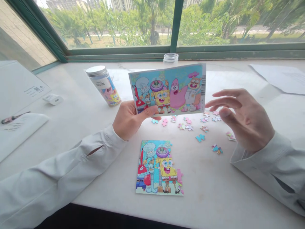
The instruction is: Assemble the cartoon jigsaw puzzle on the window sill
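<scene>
My left hand [133,119] grips a picture card [175,90] by its lower left corner, thumb in front. The card shows several cartoon figures and a barcode on its right edge. Just right of the card, my right hand [245,119] hovers with fingers apart, holding nothing. Below the card lies a partly joined jigsaw puzzle [156,168], its right edge jagged. Loose puzzle pieces [200,137] are scattered on the table behind and to the right of it, some partly hidden by the card and my right hand.
A tilted-looking canister [105,86] with a silver lid stands behind left. A clear jar [170,58] is behind the card. White papers [281,76] lie far right. On the left are a white box [21,86], a small white object [53,99] and a pen [15,117]. Windows border the table's back.
</scene>
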